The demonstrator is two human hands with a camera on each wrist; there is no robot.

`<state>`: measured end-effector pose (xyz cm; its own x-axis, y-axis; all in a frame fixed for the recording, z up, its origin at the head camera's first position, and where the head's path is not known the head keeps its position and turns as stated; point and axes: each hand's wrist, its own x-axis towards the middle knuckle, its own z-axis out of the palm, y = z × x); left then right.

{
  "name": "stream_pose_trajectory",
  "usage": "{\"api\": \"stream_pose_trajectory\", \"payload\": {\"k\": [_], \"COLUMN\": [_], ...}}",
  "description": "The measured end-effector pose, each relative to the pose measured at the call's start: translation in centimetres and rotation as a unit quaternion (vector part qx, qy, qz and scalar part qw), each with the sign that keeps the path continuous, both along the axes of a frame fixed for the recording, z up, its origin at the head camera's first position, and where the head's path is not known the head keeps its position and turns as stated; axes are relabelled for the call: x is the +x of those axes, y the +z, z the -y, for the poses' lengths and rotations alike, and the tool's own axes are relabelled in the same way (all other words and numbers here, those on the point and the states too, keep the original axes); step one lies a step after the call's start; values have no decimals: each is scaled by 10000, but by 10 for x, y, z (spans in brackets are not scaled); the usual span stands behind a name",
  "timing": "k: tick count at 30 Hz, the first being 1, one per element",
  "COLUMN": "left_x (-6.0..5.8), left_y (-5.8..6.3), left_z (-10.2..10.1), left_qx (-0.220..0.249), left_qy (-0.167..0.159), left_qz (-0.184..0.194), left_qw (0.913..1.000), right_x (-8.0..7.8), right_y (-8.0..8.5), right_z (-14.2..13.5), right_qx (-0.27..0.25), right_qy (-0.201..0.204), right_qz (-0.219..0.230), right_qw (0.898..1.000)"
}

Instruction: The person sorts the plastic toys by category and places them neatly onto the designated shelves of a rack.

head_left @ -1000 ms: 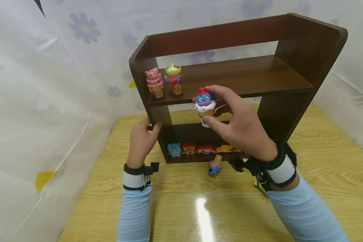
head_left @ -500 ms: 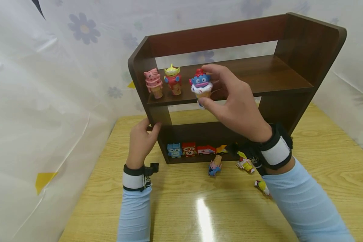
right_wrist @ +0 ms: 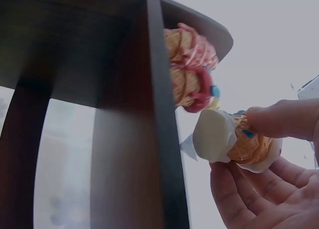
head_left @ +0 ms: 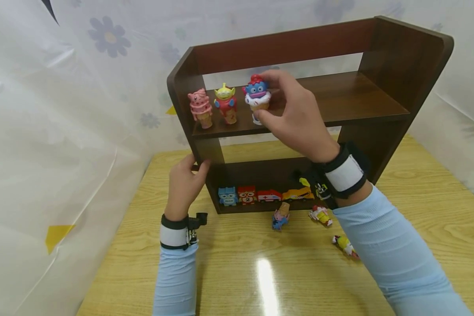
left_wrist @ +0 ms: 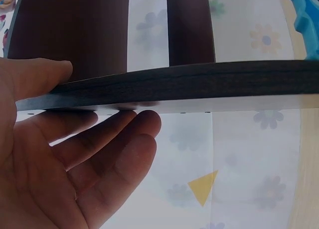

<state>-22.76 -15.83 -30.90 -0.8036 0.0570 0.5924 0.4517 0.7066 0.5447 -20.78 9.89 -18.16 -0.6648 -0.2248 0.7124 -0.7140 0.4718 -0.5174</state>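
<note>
My right hand [head_left: 296, 116] pinches a toy ice-cream-cone figurine [head_left: 257, 97] with a blue face, red top and white frosting. It is upright at the upper board's front edge. In the right wrist view, the white base of the cone figurine [right_wrist: 214, 135] faces the camera beside the board edge; whether it touches cannot be told. To its left on that board stand a red figurine with a yellow three-eyed head [head_left: 226, 105] and a pink cone figurine [head_left: 201, 107]. My left hand [head_left: 184, 182] grips the side panel [left_wrist: 199, 82] of the dark wooden shelf, thumb inside, fingers outside.
The lower board holds a blue owl [head_left: 228, 196], a red owl [head_left: 246, 195], a red ambulance [head_left: 269, 195] and a yellow vehicle [head_left: 298, 194]. On the table lie a pink-and-blue cone figurine [head_left: 280, 216], a yellow-and-red one [head_left: 321, 216] and a yellow-green one [head_left: 344, 245].
My right hand has lifted the blue-faced cone figurine up and slightly left, from below the upper board's edge to the level of the other two. The left hand has stayed put.
</note>
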Motion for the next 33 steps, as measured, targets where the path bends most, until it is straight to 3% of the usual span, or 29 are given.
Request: {"api": "stream_pose_trajectory", "payload": {"k": [11,33], "left_x": [1,1], "left_y": [-1,0], "left_z": [-1,-2], "left_qx": [43,25], "left_qy": [-62,-62], "left_qz": [-17,-43], "left_qw": [10000,10000], "right_x": [-18,-24], "right_y": [-2,-6], "right_z": [3,3], "right_qx": [205,405], "right_qy": [-172,-282], "right_qz": [179,387], "right_qw": [9995,9980]}}
